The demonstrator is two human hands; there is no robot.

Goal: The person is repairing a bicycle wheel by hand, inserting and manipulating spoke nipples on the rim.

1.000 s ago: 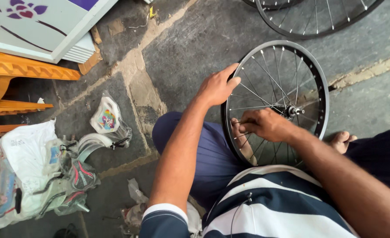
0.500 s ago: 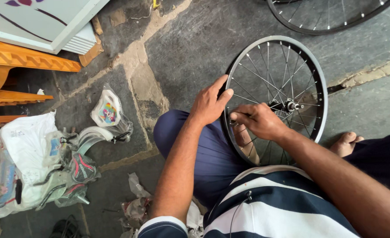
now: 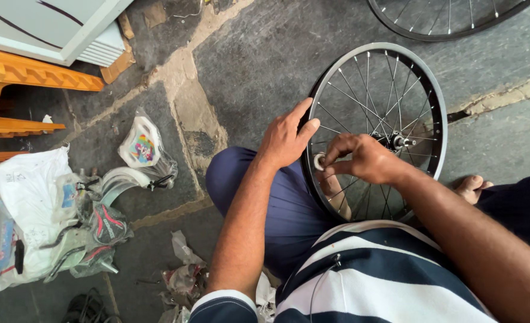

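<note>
A small spoked bicycle wheel [image 3: 423,90] with a black rim stands against my knee on the stone floor. My left hand [image 3: 284,139] rests on the near left part of its rim and grips it. My right hand [image 3: 361,158] is inside the spokes just left of the hub [image 3: 396,142]. Its fingers pinch a small white ring-shaped piece [image 3: 319,161] at the rim. My foot shows behind the spokes under the wheel.
A second wheel [image 3: 450,21] lies at the top right. To the left are an orange wooden frame [image 3: 32,75], a white panel [image 3: 49,27], a white bag with wrapped parts [image 3: 32,215], a small printed packet [image 3: 140,145] and scraps of plastic [image 3: 184,278].
The view has shifted a little. My right hand has moved left from the hub area toward the rim, and my left hand has slid slightly down the rim.
</note>
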